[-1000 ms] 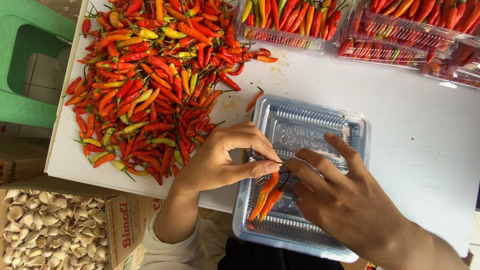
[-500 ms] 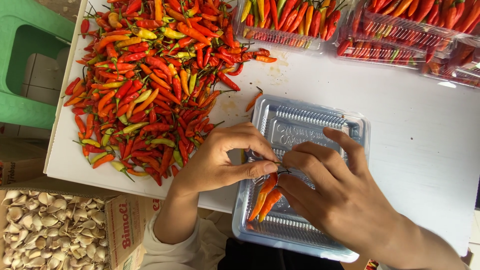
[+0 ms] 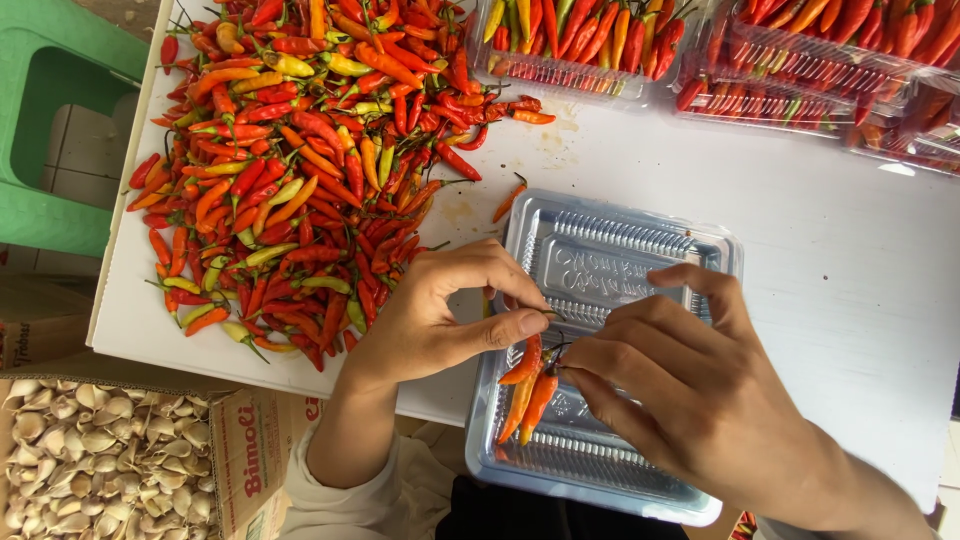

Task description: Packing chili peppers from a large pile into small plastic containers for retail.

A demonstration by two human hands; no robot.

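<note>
A clear plastic tray [image 3: 690, 255] lies on the white table [image 3: 800, 230] in front of me. Three orange-red chilies [image 3: 527, 388] lie side by side inside it near its left wall. My left hand [image 3: 440, 315] rests at the tray's left rim, thumb and fingers pinched on the chili stems. My right hand [image 3: 680, 385] is over the tray, its fingertips closed on the stem end of the rightmost chili. To the left a big heap of red, orange and green chilies [image 3: 300, 170] covers the table.
Filled clear trays of chilies [image 3: 790, 60] line the table's far edge. One loose chili [image 3: 508, 200] lies by the tray's top left corner. A cardboard box of garlic cloves [image 3: 90, 460] stands at lower left, a green plastic stool [image 3: 50, 130] at far left.
Both hands stay over the tray; the fingers have shifted slightly on the chili stems. The chilies in the tray lie nearly as before.
</note>
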